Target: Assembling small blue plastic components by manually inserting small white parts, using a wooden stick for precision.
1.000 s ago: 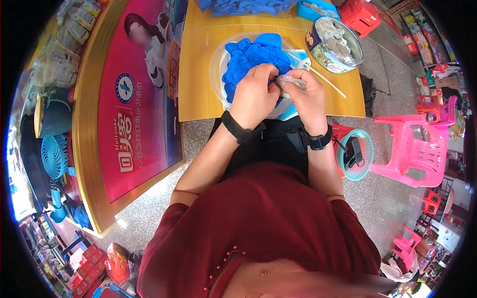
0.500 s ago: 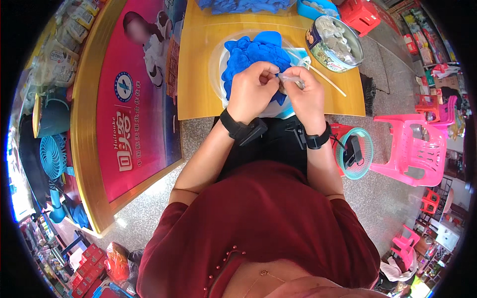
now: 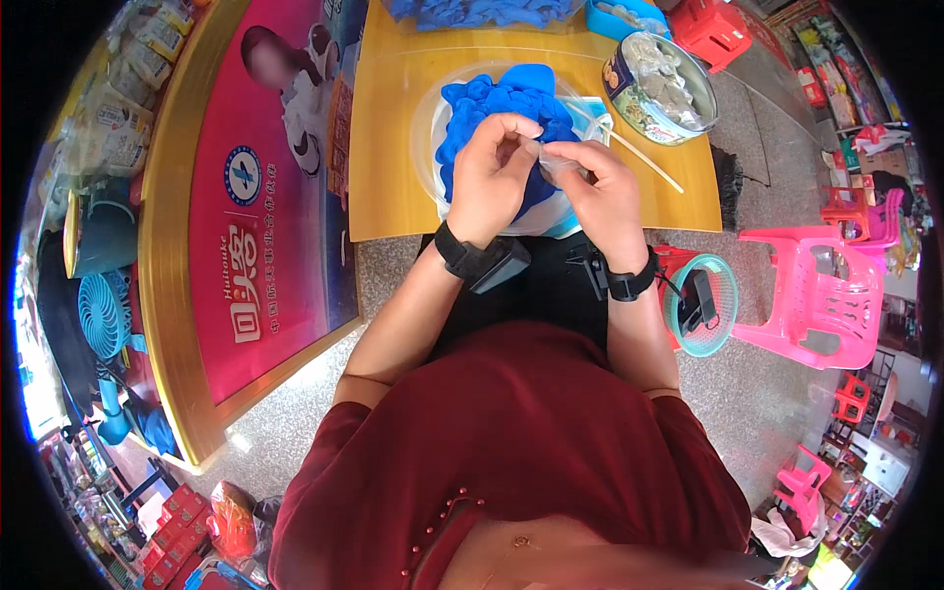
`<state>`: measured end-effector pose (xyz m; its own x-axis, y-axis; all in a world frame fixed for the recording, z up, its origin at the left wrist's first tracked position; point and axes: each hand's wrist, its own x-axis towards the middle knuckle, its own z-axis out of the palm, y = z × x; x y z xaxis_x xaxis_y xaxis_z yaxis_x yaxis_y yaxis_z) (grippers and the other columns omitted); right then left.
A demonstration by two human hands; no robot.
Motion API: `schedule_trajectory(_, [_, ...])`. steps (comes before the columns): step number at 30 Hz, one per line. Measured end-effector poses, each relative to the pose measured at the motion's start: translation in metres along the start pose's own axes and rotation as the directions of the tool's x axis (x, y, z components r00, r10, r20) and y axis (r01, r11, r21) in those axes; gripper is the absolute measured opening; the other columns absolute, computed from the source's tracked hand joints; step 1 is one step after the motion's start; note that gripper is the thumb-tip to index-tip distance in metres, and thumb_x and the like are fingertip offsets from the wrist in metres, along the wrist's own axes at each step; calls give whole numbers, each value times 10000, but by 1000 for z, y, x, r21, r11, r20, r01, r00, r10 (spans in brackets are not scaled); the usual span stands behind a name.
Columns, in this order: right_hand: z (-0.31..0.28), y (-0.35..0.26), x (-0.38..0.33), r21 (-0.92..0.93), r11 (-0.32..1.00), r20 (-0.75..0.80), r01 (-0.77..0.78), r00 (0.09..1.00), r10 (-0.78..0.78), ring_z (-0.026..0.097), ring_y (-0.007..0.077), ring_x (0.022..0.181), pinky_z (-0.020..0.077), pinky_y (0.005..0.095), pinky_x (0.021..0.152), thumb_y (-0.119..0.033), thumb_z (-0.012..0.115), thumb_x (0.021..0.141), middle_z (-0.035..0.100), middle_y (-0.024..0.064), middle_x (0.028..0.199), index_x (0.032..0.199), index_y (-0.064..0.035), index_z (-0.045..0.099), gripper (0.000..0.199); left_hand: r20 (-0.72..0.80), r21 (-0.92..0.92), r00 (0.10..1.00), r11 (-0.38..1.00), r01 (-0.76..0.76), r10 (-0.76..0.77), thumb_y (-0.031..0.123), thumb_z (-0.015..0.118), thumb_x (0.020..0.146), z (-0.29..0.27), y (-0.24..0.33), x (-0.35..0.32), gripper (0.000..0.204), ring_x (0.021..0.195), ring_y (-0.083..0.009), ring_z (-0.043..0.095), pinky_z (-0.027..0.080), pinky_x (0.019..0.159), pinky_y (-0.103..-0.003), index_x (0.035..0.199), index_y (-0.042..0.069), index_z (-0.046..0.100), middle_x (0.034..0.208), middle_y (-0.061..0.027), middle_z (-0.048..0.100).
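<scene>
Both hands meet over a clear round tub [image 3: 430, 167] heaped with soft blue pieces [image 3: 526, 93], whose exact kind I cannot make out. Between my fingertips is a small translucent, film-like piece [image 3: 552, 165], partly hidden by the fingers. My left hand [image 3: 492, 177] is closed in a pinch at its left end. On its right side, the thumb and forefinger of my right hand [image 3: 602, 192] grip the film. Dark straps with black boxes circle both wrists.
A round tin [image 3: 629, 103] of crumpled clear plastic stands at the table's right, beside a pale stick [image 3: 649, 162]. More blue pieces [image 3: 482, 10] lie at the back near a blue container [image 3: 605, 20]. Right of my legs are a turquoise basket [image 3: 726, 329] and pink chair [image 3: 821, 295].
My hands have shifted slightly left, and the right fingers are now stretched further over the film piece. The tub and tin stay in place.
</scene>
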<state>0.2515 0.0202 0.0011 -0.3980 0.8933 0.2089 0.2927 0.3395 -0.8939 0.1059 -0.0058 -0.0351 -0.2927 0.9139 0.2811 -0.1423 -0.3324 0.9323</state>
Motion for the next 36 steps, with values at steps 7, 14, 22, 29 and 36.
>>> schedule_trajectory(7, [12,5,-1,-325,918,-15,225,970,-243,621,314,878,498,356,714,-70,633,860,619,168,969,1049,-9,656,199,16,218,999,975,-45,42,-51,586,900,3,5,-4,149,857,-71,578,479,790,-217,1027,26,573,953,-6,603])
schedule_trajectory(14, [3,6,-2,57,997,-31,-53,998,55,608,174,820,466,290,681,-87,606,897,642,106,954,1020,-13,639,147,50,100,996,993,64,-69,-41,589,903,3,4,-1,151,852,-67,575,478,784,-216,1031,36,569,949,6,594])
schedule_trajectory(22, [-4,1,0,434,890,78,-143,990,121,599,87,788,493,232,736,-2,623,874,644,35,974,983,4,630,109,103,-186,994,980,67,-48,-58,569,908,-1,8,-1,172,942,-76,554,455,847,-227,1048,40,552,1019,-2,572])
schedule_trajectory(29, [12,14,5,360,930,-222,-80,960,169,611,91,782,502,233,681,-26,647,866,641,65,912,989,24,622,135,141,-70,990,997,38,-28,-61,579,901,4,10,-5,184,919,-83,561,476,829,-244,1054,37,551,1007,-7,572])
schedule_trajectory(36, [8,1,-1,457,861,-46,-224,960,275,578,66,734,460,208,619,-93,641,897,601,25,859,1006,18,639,156,80,-110,996,993,37,-28,-38,600,891,3,8,-4,150,829,-82,574,484,761,-238,1019,33,566,939,-16,598])
